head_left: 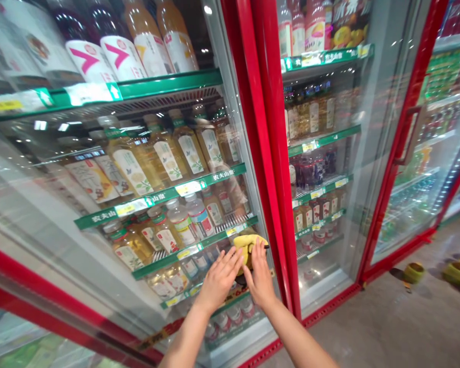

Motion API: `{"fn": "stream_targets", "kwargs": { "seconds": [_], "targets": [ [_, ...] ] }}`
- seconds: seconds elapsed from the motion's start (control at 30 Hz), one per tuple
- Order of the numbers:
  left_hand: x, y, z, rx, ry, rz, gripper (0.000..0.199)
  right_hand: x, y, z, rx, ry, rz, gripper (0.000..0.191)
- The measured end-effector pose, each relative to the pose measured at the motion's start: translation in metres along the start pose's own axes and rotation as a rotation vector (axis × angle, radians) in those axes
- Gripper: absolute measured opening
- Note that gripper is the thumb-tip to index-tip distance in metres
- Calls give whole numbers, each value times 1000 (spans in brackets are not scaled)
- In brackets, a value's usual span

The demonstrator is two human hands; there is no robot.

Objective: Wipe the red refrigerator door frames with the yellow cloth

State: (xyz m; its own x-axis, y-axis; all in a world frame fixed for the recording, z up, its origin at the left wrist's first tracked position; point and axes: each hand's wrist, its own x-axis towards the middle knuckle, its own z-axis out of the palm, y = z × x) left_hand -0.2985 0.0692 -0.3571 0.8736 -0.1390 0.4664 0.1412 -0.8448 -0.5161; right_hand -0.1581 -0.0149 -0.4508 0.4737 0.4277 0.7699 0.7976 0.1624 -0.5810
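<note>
A folded yellow cloth (244, 242) lies against the glass door (99, 312) of a red-framed drinks fridge, low and close to its right frame. My right hand (261, 278) presses flat on the cloth, fingers stretched out. Beside it, my left hand (220, 280) is also flat with fingers extended, its fingertips touching the cloth's left edge. Neither hand's fingers curl around the cloth. A small black piece shows at the cloth's right end. Behind the glass, bottled drinks (170, 153) stand on green-edged shelves.
To the right is a second red-framed fridge section (318, 179) with bottles. Farther right, another door carries a red handle (408, 135). Yellow-green rounded objects (414, 272) rest on the grey floor (352, 327). Another red-framed cabinet edge (42, 317) crosses the lower left.
</note>
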Motion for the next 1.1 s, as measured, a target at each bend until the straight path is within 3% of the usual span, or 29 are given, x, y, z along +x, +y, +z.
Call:
{"fn": "stream_targets", "kwargs": {
  "seconds": [0.17,0.33,0.43,0.5,0.63,0.73,0.9,1.0,1.1],
  "targets": [
    [-28,-1,-16,37,-16,-127,75,9,-19,37,-283,119,15,92],
    [-50,10,-13,72,-51,-158,73,-23,23,48,-364,130,-72,106],
    [-63,20,-4,70,-92,-208,74,-56,51,54,-322,200,101,105],
    [-71,25,1,60,-107,-261,76,-62,56,62,-232,271,263,101],
    [-80,27,5,48,-96,-345,77,-26,31,74,-77,400,426,91],
    [-83,26,4,59,-86,-363,77,0,11,70,-101,394,388,87],
    [-90,31,6,26,-137,-379,77,-26,23,58,-298,223,134,93],
    [-99,33,5,-1,-154,-402,78,-39,32,62,-340,325,254,86],
    [-108,32,3,-19,-136,-412,79,-27,14,77,-309,491,386,72]
  ]
}}
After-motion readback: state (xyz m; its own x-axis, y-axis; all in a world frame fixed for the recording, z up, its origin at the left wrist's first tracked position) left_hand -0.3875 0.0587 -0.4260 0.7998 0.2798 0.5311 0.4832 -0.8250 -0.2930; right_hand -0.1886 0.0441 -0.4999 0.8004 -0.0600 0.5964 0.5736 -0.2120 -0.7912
